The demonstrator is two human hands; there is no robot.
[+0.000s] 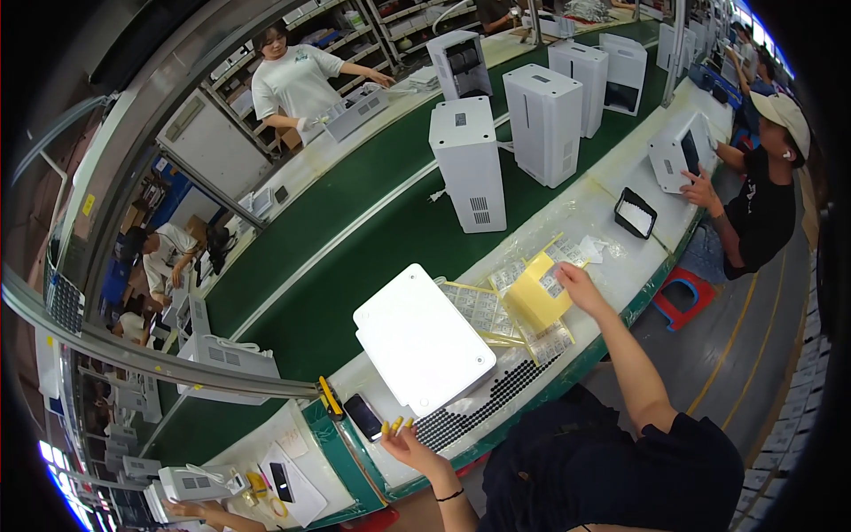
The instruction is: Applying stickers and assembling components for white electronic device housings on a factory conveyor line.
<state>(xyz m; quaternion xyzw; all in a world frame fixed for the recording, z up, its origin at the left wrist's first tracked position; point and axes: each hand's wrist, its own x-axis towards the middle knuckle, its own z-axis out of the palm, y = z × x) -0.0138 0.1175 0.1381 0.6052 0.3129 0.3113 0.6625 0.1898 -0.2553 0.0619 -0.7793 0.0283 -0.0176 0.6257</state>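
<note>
My right hand (pixel 578 288) is closed on the edge of a yellow backing sheet (pixel 537 297) with pale labels. The sheet is lifted and bent above several label sheets (pixel 483 310) on the bench. In front of me a white appliance housing (pixel 421 341) lies with a flat, bright face up and small round marks at its corners. My left hand (pixel 412 448), with yellow covers on its fingertips, is by the housing's near corner, fingers apart, nothing visible in them. Beside it are a dark phone (pixel 363 417) and rows of small black round pads (pixel 487 403).
A yellow utility knife (pixel 331 399) lies left of the phone. Tall white appliances (pixel 542 124) stand on the green conveyor belt (pixel 355 266) beyond the bench. A black basket (pixel 636 213) sits to the right, near a co-worker (pixel 753 195) handling another housing. A metal post crosses at left.
</note>
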